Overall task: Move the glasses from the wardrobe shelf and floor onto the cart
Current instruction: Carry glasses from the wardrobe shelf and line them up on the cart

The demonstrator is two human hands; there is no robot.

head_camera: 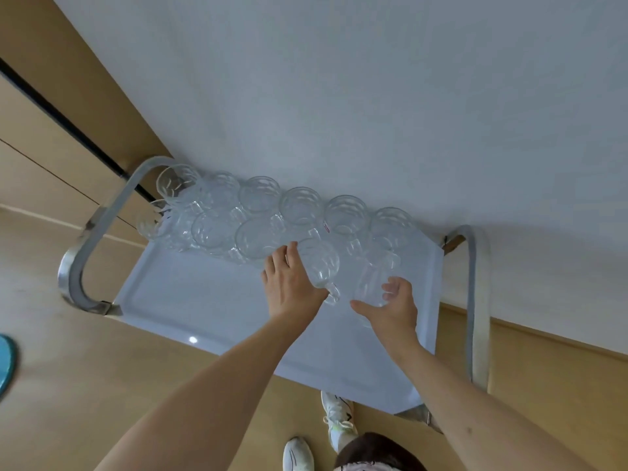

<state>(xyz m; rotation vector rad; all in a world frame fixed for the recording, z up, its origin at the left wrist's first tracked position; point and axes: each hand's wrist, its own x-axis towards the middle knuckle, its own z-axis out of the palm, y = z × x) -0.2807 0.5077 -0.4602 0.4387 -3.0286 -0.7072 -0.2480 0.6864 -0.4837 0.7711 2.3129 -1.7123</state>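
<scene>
A white cart top [190, 300] with metal handles stands against the wall. Several clear glass mugs [258, 195] are lined up in rows along its far edge. My left hand [289, 287] lies against the left side of a clear mug [319, 263] in the second row, fingers fairly straight along it. My right hand [390, 311] curls around another clear glass [372, 287] just right of it, thumb on the near side. Both glasses are at the cart surface; whether they rest on it is unclear.
A curved metal handle [88, 239] rises at the cart's left end and another handle [477, 300] at the right. A white wall sits behind. The wooden floor [68, 368] surrounds the cart, with a blue object [5, 362] at the left edge and white shoes [336, 419] below.
</scene>
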